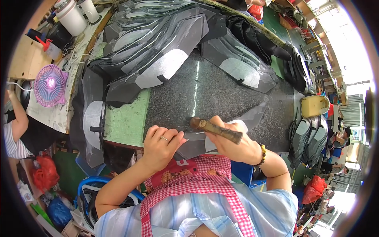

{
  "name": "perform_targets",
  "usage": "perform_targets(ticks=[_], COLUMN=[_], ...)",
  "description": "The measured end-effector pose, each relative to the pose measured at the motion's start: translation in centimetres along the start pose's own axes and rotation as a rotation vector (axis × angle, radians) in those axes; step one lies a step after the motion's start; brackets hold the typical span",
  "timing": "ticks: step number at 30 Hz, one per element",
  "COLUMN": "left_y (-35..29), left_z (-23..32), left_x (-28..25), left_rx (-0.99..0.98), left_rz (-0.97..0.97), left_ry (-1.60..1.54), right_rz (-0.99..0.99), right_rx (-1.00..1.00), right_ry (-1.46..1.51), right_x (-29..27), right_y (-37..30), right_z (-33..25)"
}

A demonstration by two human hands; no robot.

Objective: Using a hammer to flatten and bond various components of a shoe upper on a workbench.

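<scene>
Holding a hammer (218, 130) tight in the right hand (235, 147), low in the middle of the frame, with the head pointing left, toward the left hand (161, 145). Bending the left fingers in close by the left end of the long gray piece (255, 113); not showing if pinching anything. Reaching the right hand, the nearer one, right over that piece, running long from lower middle up to the right on the dark slab (171, 104).
</scene>
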State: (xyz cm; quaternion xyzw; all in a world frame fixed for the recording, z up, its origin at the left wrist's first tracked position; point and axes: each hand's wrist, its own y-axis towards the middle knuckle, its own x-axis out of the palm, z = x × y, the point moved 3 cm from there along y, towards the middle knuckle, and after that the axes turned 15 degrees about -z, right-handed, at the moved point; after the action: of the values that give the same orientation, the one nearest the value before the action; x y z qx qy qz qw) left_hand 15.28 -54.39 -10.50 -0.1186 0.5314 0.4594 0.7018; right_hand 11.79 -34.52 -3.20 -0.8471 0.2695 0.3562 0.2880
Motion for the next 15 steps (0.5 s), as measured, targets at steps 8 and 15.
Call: perform_targets(ticks=[8,15], left_y=[0.1,2.8], left_z=[-0.1,5.0], left_x=[-0.1,-1.5], left_rx=[-0.002,-0.012], left_rz=[-0.023,-0.134], left_ry=[0.008,-0.043], right_rz=[-0.024,0.169], right_rx=[-0.092,-0.025], right_ry=[-0.024,0.027], right_x=[1.7,-1.3], right_y=[1.0,-1.0], right_z=[-0.9,0.9])
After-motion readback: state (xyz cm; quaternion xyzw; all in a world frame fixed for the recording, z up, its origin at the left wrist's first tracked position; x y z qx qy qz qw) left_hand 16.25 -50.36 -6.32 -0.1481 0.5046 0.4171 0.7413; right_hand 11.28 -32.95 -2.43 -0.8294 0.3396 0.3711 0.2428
